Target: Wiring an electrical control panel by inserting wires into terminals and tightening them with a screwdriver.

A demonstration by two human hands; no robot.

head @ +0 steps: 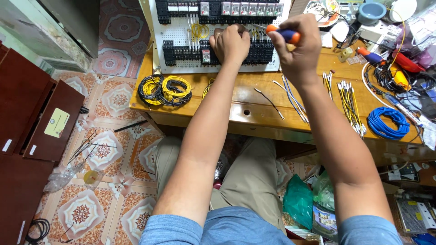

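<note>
My left hand [230,44] is closed in a fist against the white perforated panel [181,31], which carries rows of black terminal blocks and relays. It seems to pinch a thin wire there, though the wire is barely visible. My right hand [297,47] grips a screwdriver with an orange and blue handle [284,33], its shaft pointing left toward the terminals beside my left hand. Cut wires with crimped ends [290,97] lie on the wooden table [236,113] below my right wrist.
Coils of yellow and black wire [164,89] sit at the table's left edge. A blue wire coil [387,122] and a bundle of yellow wires [349,102] lie to the right, with tools and cables behind. Dark wooden furniture [27,118] stands on the patterned tile floor.
</note>
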